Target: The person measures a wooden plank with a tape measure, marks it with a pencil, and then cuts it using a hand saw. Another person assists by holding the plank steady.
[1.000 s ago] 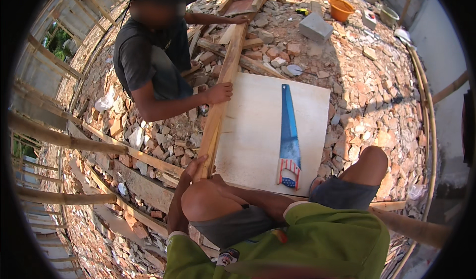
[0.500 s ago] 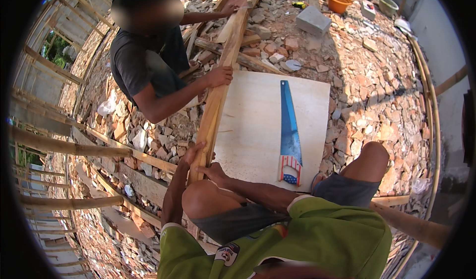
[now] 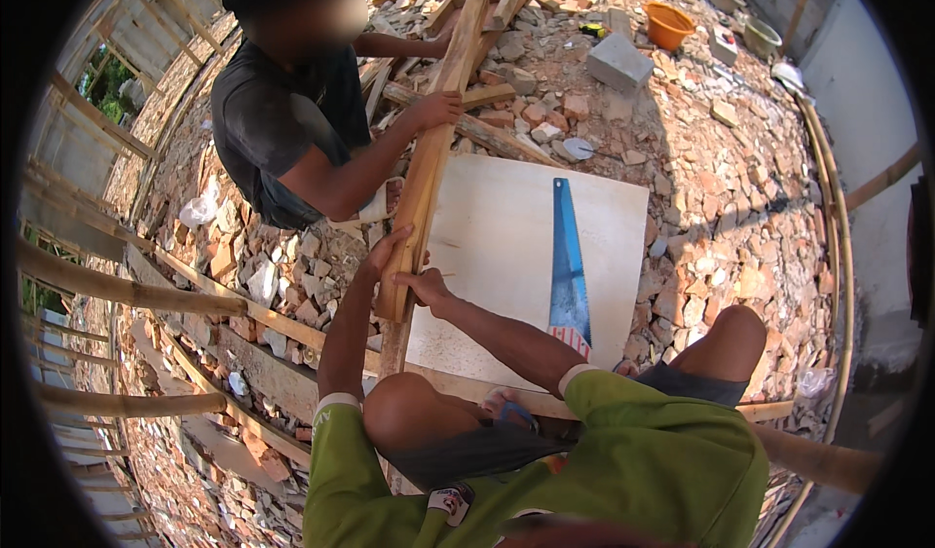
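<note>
Down at the near end of a long wooden plank (image 3: 429,158), both of the person's hands close on the wood: the left hand (image 3: 388,254) wraps its left edge, and the right hand (image 3: 426,286) grips it just beside. The plank lies along the left edge of a pale plywood sheet (image 3: 497,265), on which rests a blue-bladed handsaw (image 3: 569,256). Farther up, a co-worker's hand (image 3: 438,110) presses the plank amid brick rubble (image 3: 721,207).
</note>
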`<state>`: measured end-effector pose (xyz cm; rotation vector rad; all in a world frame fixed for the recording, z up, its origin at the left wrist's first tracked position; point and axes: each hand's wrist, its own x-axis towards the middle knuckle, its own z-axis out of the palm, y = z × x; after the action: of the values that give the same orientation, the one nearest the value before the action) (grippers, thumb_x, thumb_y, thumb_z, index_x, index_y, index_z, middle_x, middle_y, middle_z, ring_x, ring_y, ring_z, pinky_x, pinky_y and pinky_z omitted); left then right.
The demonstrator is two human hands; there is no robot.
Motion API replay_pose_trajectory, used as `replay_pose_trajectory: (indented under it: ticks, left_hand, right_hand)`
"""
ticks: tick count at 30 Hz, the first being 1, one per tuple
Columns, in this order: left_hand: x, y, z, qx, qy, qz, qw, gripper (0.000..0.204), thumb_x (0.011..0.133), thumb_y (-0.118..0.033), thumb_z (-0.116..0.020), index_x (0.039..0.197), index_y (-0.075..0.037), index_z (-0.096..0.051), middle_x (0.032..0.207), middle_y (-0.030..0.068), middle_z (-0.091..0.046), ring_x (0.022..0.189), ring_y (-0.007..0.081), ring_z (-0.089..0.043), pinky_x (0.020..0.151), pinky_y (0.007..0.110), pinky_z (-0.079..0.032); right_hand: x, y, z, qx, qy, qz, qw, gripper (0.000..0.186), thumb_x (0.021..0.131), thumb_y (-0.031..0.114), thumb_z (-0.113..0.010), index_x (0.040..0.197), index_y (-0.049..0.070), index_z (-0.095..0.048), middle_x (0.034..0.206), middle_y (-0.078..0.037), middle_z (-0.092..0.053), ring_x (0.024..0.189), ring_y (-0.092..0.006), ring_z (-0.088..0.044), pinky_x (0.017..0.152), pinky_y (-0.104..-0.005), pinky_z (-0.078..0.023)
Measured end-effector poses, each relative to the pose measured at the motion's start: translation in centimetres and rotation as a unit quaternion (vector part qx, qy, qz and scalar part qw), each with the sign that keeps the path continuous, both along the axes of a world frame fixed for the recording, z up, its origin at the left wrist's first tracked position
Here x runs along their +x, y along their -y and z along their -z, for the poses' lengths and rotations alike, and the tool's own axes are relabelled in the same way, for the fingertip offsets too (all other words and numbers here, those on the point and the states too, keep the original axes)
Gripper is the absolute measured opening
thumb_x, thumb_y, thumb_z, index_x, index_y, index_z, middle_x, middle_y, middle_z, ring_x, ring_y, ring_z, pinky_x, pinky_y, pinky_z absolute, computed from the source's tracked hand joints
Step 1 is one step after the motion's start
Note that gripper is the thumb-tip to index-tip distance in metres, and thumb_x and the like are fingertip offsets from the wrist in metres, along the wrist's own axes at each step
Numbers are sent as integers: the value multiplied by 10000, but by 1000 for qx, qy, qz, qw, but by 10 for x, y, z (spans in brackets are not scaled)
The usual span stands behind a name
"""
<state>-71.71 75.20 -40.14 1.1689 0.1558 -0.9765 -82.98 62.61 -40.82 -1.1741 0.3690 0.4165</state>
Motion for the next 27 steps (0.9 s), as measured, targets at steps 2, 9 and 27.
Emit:
replay_pose_trajectory:
  ticks: [2,9,27]
  left_hand:
    - [15,22,1,16,26,11,999,522,941,-457,-622,1206,-15,-544,909,181,-681,785,274,-705,697,395,-607]
    - [38,14,65,1,3,13,1000,544,926,-453,-650,1237,-18,-546,946,177,-677,843,281,-695,775,408,-592]
    - [29,26,53,188,253,42,948,716,967,-549,-549,1487,-71,-436,1473,38,-489,1342,167,-462,1151,313,-343]
  right_hand:
    - [23,14,10,1,-17,20,1000,438,726,348,-847,846,-16,-634,642,-33,-565,415,-101,-427,389,-280,-284]
    - [33,19,45,-10,-60,-13,998,443,760,386,-844,822,20,-601,665,-14,-541,468,-105,-437,428,-280,-327]
    - [-272,211,111,-677,79,-250,688,550,701,173,-725,1166,-9,-494,1132,-229,-540,1060,-403,-534,910,-500,-435]
